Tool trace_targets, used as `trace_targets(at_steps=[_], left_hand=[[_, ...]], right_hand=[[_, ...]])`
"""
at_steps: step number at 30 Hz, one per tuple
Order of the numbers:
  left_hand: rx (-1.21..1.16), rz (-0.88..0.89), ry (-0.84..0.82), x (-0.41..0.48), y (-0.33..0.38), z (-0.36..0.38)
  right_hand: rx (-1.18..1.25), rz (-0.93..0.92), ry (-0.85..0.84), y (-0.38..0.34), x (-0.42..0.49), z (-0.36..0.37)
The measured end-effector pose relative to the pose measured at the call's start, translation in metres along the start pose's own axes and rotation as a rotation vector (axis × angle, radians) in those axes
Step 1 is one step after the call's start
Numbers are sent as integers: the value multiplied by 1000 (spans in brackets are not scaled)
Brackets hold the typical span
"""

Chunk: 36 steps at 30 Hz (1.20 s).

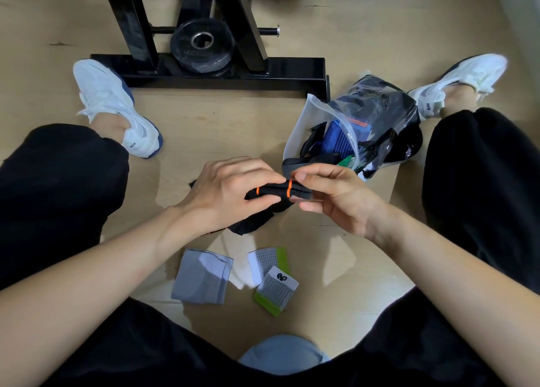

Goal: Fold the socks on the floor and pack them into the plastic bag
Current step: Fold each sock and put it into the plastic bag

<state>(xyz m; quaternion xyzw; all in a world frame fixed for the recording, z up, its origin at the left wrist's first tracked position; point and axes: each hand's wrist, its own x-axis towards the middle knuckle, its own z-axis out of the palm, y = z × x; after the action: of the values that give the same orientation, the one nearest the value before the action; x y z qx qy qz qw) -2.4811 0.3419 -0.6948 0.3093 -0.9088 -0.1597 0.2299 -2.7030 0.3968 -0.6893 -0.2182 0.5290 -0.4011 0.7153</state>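
Observation:
A black sock with orange stripes (pixel 276 193) is held above the floor between both hands. My left hand (pixel 225 193) grips its left part, fingers curled over it. My right hand (pixel 330 196) pinches its cuff end between thumb and fingers. The sock's loose end hangs down below my left hand. A clear plastic bag (pixel 377 114) lies open on the floor to the upper right, with blue and black socks inside. On the floor nearer to me lie a grey sock (pixel 201 278) and a pair of white-and-green dotted socks (pixel 273 281).
I sit on a wooden floor (pixel 228 129) with legs in black trousers spread out and white shoes (pixel 117 106) on both feet. A black metal weight stand (pixel 204 68) with a weight plate (pixel 203 46) stands ahead.

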Motion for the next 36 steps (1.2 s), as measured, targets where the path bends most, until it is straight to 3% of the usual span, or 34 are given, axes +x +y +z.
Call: trace_targets(at_steps=[5,11,13,15,19,23,28,36], left_hand=[[10,-90,-56,-2,-5,-2],[-66,-262,-115,-1,-9,1],[-69,-323,-146,3,-9,5],[-61,-369,-168,10,-9,11],[-112,-473,-153,32,-9,25],[-214,-634,-107,61,-6,59],[-566,-816,3,100,-1,124],[-782,-838,48,142,-1,193]], right_hand=[[-131,-53,42,-3,2,-11],[-1082,-746,392,-24,17,-57],[-1270,-790,453,-29,28,-74],[-1414,-715,471,-32,37,-85],[-1439,-581,399,-34,50,-91],[-1356,-608,451,-34,55,-93],[-1262,-656,448,-41,44,-97],[-1188,-629,396,-46,28,-101]])
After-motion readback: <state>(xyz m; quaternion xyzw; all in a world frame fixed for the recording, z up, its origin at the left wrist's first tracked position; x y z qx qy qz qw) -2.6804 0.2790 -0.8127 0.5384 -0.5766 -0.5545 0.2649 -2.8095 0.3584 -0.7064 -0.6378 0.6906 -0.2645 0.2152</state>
